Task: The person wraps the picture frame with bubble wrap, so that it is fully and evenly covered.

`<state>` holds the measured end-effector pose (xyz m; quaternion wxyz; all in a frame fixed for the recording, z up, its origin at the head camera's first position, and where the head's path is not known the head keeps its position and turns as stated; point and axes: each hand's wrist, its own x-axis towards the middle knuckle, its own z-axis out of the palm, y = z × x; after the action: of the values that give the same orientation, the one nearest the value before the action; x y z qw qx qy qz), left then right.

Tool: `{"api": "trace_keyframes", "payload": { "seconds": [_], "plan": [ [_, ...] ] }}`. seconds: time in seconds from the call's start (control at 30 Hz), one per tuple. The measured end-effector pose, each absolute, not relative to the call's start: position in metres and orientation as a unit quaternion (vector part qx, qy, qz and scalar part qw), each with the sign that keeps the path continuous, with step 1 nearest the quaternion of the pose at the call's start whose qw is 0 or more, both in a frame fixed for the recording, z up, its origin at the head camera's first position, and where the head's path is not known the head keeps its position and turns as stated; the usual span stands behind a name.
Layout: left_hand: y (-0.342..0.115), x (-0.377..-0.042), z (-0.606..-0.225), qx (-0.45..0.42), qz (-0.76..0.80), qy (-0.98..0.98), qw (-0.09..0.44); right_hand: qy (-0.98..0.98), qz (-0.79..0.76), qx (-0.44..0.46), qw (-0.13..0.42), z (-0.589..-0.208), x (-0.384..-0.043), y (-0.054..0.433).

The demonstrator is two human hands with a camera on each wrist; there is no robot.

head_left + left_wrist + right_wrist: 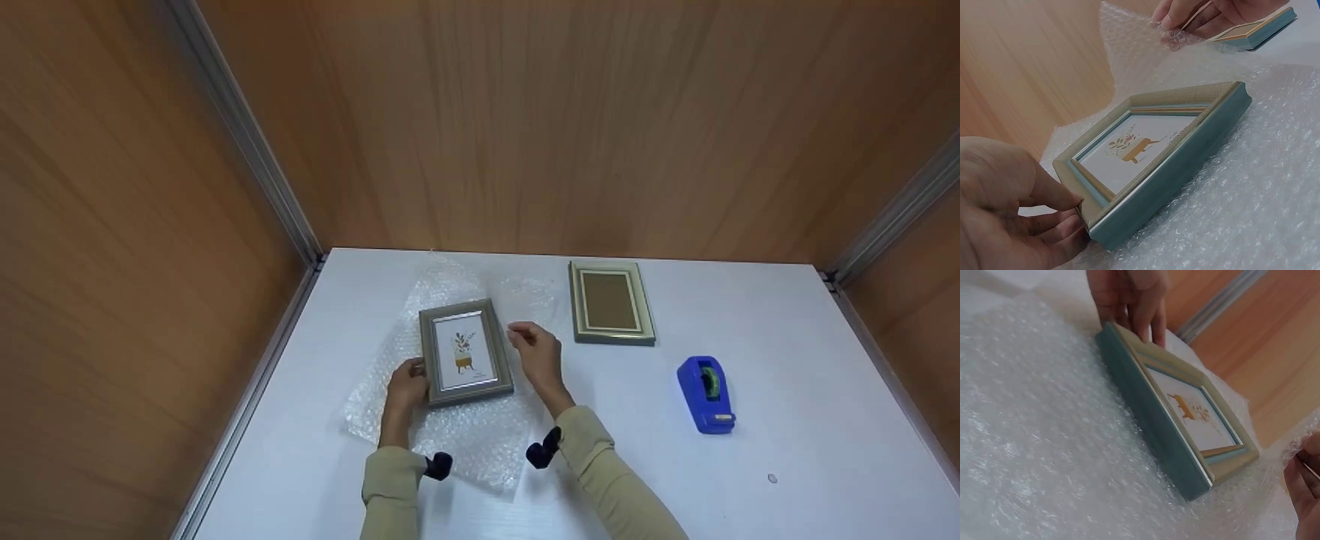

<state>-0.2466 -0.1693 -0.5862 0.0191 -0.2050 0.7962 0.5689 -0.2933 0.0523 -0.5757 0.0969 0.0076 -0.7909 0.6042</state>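
The framed picture (465, 351) lies face up on the bubble wrap (469, 450), near the middle of the table's left half; its long axis runs away from the person, the far end leaning slightly to the left; whether its back sits wholly flat on the sheet cannot be told.

The left hand (407, 386) grips the frame at its left edge, close to the near left corner, thumb on the upper face and fingers at the side; this hand is the nearer, being in contact. The right hand (538, 356) is just beside the long right edge, apart from the frame, and pinches a portion of the bubble wrap between thumb and fingers; the picture therefore lies to the left of this hand, between the two.

The wrap extends beyond the frame at both ends, its near corner pointing towards the person; the table (810, 360) beneath is white and smooth. A second frame (611, 301) with a plain brown centre lies beyond and to the right; a blue tape dispenser (705, 395) stands farther right, well apart from both hands; a small pale piece (772, 478) lies nearer the person. Wood-grained panels (562, 127) with metal rails (247, 135) enclose the table.
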Motion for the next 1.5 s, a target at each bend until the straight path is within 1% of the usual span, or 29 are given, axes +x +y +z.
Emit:
{"api": "trace_keyframes", "payload": {
  "seconds": [0.1,0.17,0.27,0.37,0.5,0.67,0.9,1.27,1.33,1.4,1.5],
  "plan": [
    [-0.169,-0.246,-0.588,-0.196,0.573,0.795,0.009,-0.798,0.592,0.018,0.109,-0.578,-0.291,0.044],
    [-0.168,-0.246,-0.587,-0.199,0.574,0.794,0.011,-0.802,0.586,0.021,0.113,-0.581,-0.29,0.04],
    [-0.167,-0.246,-0.582,-0.211,0.575,0.79,0.03,-0.809,0.578,0.022,0.104,-0.583,-0.288,0.035],
    [-0.166,-0.245,-0.58,-0.213,0.567,0.795,0.033,-0.818,0.567,0.028,0.092,-0.585,-0.286,0.031],
    [-0.167,-0.245,-0.58,-0.211,0.567,0.795,0.032,-0.839,0.533,0.059,0.09,-0.588,-0.282,0.025],
    [-0.167,-0.245,-0.579,-0.222,0.571,0.789,0.042,-0.873,0.464,0.108,0.102,-0.589,-0.277,0.019],
    [-0.166,-0.247,-0.579,-0.242,0.561,0.789,0.062,-0.911,0.374,0.128,0.113,-0.591,-0.273,0.012],
    [-0.168,-0.236,-0.58,-0.217,0.572,0.789,0.049,-0.928,0.3,0.169,0.141,-0.597,-0.271,0.008],
    [-0.172,-0.233,-0.579,-0.213,0.562,0.798,0.035,-0.928,0.291,0.18,0.145,-0.598,-0.271,0.008],
    [-0.177,-0.229,-0.578,-0.211,0.542,0.813,0.006,-0.927,0.29,0.189,0.142,-0.598,-0.272,0.009],
    [-0.189,-0.222,-0.574,-0.209,0.501,0.838,-0.062,-0.925,0.298,0.199,0.129,-0.595,-0.275,0.012]
  ]
}}
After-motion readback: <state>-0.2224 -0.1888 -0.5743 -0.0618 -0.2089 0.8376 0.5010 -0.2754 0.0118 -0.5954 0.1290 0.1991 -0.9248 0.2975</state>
